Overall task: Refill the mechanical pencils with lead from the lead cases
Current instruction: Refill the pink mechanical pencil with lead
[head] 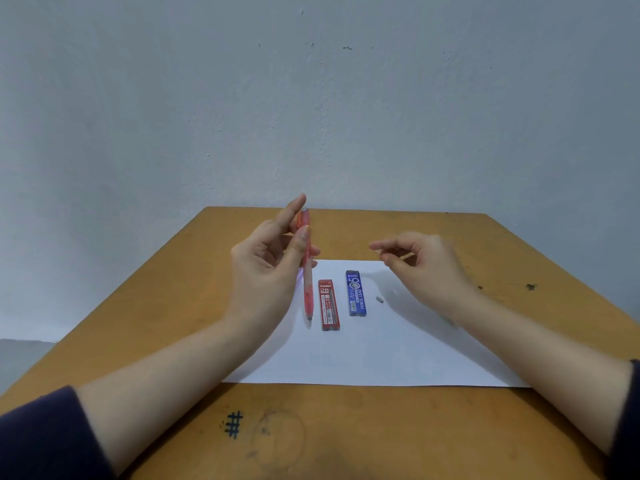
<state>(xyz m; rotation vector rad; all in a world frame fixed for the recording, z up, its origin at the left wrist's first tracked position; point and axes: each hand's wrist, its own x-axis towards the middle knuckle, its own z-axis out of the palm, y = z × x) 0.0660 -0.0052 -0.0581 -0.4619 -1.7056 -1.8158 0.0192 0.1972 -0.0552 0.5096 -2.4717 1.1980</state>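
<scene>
Dark sleeves frame the bottom corners, the left sleeve [41, 434] pushed up our forearm and the right sleeve [628, 420] only just in view. Between them lies the table [346, 438], brown and scuffed, with an inked hash mark [233, 424] near its front edge. Farther back a white paper [363, 355] lies flat on it.

Our left forearm reaches up and inward. The left hand [266, 265] is raised above the paper's left edge, palm turned toward the right. It grips the pencil [306, 271], a red one, between the thumb and the curled fingers, while the forefinger stretches up beside the pencil's top end. The pencil stands nearly upright in the air, tip down.

Just right of the pencil, the red case [328, 304] lies flat on the paper. The blue case [356, 293] lies beside it, the two apart and roughly parallel. A small grey piece [379, 299] rests on the paper just right of the blue case.

Our right hand [422, 265] hovers above the paper's far right part, back toward us and fingers loosely curled. Its forefinger and thumb point left with their tips drawn close. We cannot tell whether anything thin sits between them.
</scene>
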